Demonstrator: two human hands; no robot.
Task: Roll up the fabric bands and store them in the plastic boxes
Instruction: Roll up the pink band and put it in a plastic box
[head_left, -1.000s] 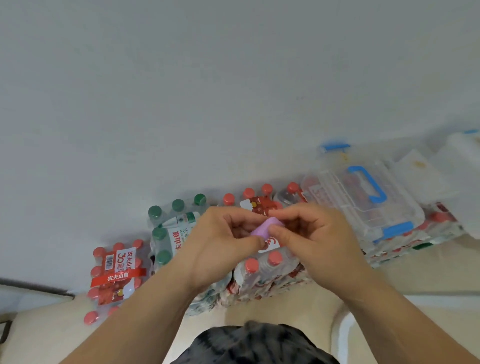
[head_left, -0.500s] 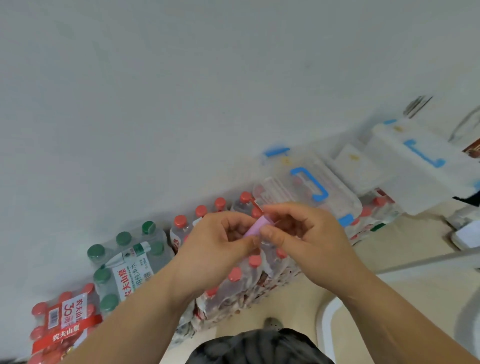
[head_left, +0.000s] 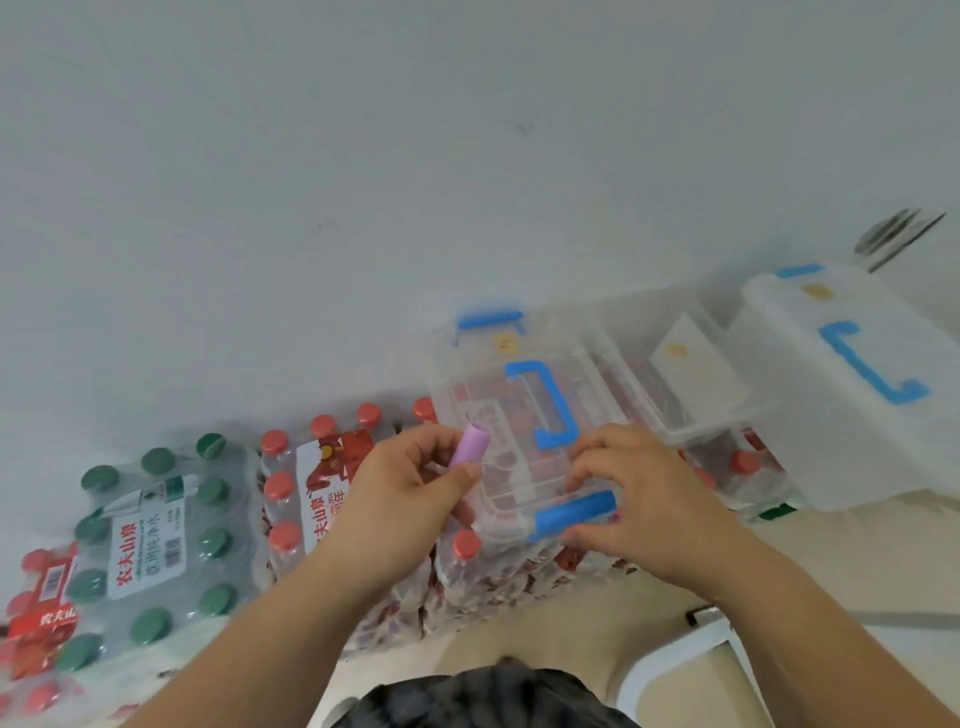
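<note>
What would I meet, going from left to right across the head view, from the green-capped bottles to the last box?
Green-capped bottle pack → left hand → purple roll → clear box → right hand → white box.

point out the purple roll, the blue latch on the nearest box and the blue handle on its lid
purple roll (head_left: 471, 447), head view, middle of its side
blue latch (head_left: 574, 512), head view, middle of the clip's face
blue handle (head_left: 560, 402), head view, its long bar
</note>
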